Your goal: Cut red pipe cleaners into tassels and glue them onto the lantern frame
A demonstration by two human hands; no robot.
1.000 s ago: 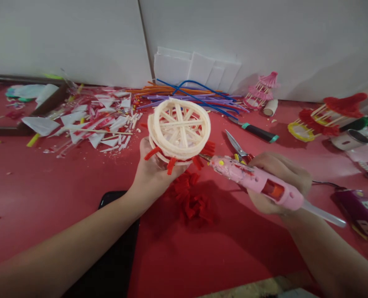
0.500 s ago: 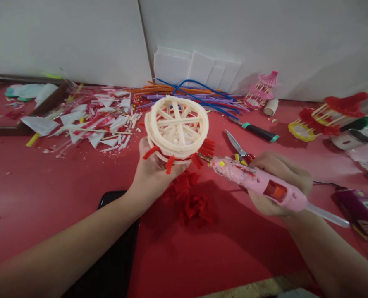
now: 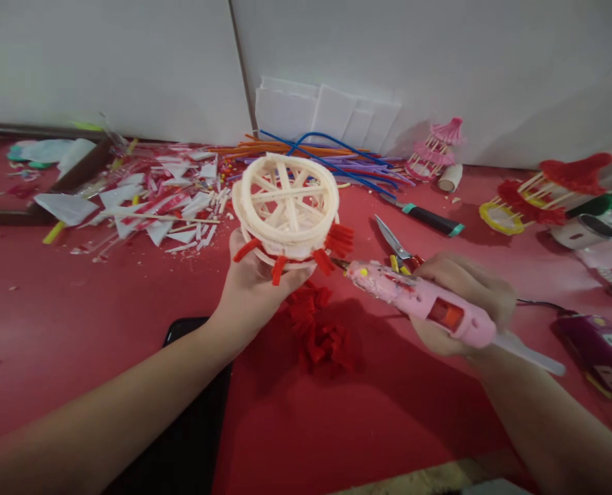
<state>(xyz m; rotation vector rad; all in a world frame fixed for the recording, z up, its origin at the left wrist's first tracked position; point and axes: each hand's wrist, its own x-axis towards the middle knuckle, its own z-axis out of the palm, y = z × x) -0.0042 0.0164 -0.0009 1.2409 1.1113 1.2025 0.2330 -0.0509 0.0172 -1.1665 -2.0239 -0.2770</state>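
My left hand (image 3: 252,278) is wrapped round the underside of a round cream-coloured frame (image 3: 285,196) with crossed spokes, tilted toward me. Several short red fuzzy strips (image 3: 278,269) stick out from its lower ring. In my right hand (image 3: 455,295) is a pink glue gun (image 3: 419,299), its metal nozzle close to the strips at the frame's right side; I cannot tell whether it touches. A clear glue stick (image 3: 530,352) pokes out of the gun's back end. Beneath the frame a pile of cut red strips (image 3: 326,344) lies on the red table (image 3: 378,426).
Scissors (image 3: 391,237) and a black-and-green cutter (image 3: 432,218) lie beyond the glue gun. Paper and straw scraps (image 3: 172,199) spread at the left back, beside coloured pipe cleaners (image 3: 337,161). Small tiered models (image 3: 548,185) stand at right, above a purple box (image 3: 595,350). A black phone-like slab (image 3: 182,412) lies under my left forearm.
The frame has shifted slightly left and turned a little in my left hand. My right hand has moved the glue gun a little left, along with it.
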